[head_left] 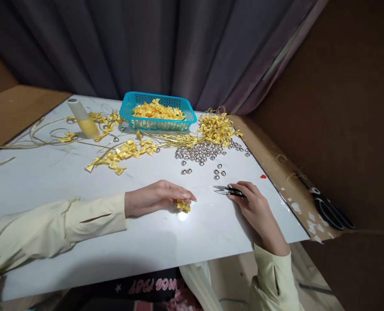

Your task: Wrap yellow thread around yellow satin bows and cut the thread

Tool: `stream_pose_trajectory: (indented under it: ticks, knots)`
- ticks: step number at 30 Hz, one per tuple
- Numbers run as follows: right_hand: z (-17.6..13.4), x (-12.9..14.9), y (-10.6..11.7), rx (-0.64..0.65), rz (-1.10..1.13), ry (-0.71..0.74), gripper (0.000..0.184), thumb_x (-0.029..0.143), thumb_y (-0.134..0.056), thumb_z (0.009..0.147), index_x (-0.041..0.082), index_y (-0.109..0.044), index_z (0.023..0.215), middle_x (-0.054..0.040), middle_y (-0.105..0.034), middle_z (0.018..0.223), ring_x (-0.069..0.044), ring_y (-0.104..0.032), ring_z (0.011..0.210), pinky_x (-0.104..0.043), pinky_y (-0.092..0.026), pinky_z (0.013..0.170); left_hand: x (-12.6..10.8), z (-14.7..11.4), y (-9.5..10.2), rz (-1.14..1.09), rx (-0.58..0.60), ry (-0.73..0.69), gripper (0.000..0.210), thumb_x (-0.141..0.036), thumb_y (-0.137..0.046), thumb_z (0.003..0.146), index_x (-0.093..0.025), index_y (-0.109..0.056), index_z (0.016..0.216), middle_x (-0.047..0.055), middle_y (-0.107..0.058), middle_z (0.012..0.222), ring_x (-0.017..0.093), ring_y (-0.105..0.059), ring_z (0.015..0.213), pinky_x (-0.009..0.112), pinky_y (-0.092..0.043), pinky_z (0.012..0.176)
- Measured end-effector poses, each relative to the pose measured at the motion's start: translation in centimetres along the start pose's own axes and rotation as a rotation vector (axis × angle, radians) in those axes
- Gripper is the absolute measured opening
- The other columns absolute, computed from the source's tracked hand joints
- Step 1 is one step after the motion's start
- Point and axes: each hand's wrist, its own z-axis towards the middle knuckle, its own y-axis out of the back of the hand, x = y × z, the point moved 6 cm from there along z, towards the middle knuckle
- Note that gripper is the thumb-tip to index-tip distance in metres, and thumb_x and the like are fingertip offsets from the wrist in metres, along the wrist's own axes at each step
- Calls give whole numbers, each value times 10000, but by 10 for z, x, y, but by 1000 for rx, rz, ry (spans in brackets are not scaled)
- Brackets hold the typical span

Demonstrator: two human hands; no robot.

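Left hand (161,198) pinched a yellow ribbon bow (183,206) just above the tabletop (153,248); right hand (252,203) gripped thread snips (231,191) (blades parted). Corded bows (218,128) appeared finished; loose bows (159,111) in the basket (159,121) apparently remained.

Yellow is seen on the bows (183,206), black and silver on the snips (232,191), shiny silver on the beads (202,151), blue with little holes on the basket (161,124), and white on the bench (159,170).
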Motion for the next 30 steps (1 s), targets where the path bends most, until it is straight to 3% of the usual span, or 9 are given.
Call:
stream_pose_trajectory:
  ticks: [5,9,13,17,20,22,26,30]
  knots:
    - [-8,0,0,-21,-69,73,287,281,-416,963,172,-633,1115,-136,-598,1036,-262,-571,945,-403,-489,792,3,2,3,-82,-28,49,264,-237,-787,689,-110,-746,917,78,-690,907,151,-610,825,273,-458,800]
    - [-11,-1,-1,-58,-165,-13,290,232,-382,951,137,-637,1052,-160,-603,980,-291,-540,891,-428,-464,746,3,5,7,-124,-59,22,274,-224,-794,690,-100,-743,930,90,-707,937,147,-603,862,274,-440,860]
    - [-12,-2,5,-106,-129,-95,253,182,-339,933,166,-590,916,-145,-609,906,-273,-547,834,-407,-452,724,4,6,10,-114,-73,0,226,-196,-744,746,-97,-739,949,127,-687,1095,174,-596,988,286,-424,915]
    - [-15,5,15,-142,23,-155,194,231,-325,971,199,-502,899,-56,-602,730,-198,-583,706,-315,-479,671,3,7,11,-129,-63,-18,165,-198,-730,764,-104,-741,899,136,-611,1266,206,-562,1118,298,-421,951]
    - [-20,17,14,-80,355,-290,192,304,-354,987,202,-514,949,-3,-583,648,-151,-547,590,-266,-477,628,3,7,10,-140,-54,-20,134,-203,-734,767,-105,-736,857,139,-595,1289,217,-540,1170,304,-411,971]
    - [-22,32,7,-9,525,-363,192,367,-476,937,200,-556,988,-17,-618,726,-139,-531,580,-247,-463,576,2,7,11,-141,-66,-21,122,-207,-739,767,-107,-732,837,138,-591,1294,221,-532,1187,312,-400,984]
    - [-21,67,-4,127,560,-328,194,368,-661,794,181,-632,836,-24,-621,715,-144,-534,596,-224,-434,526,2,6,10,-150,-78,-25,128,-219,-757,752,-118,-735,828,124,-604,1280,231,-513,1214,333,-352,1034]
    - [-20,87,-9,199,509,-279,185,329,-623,824,166,-692,876,-4,-599,630,-125,-483,532,-213,-394,486,2,5,10,-151,-91,-24,159,-228,-779,727,-116,-738,832,122,-625,1250,235,-502,1219,343,-313,1063]
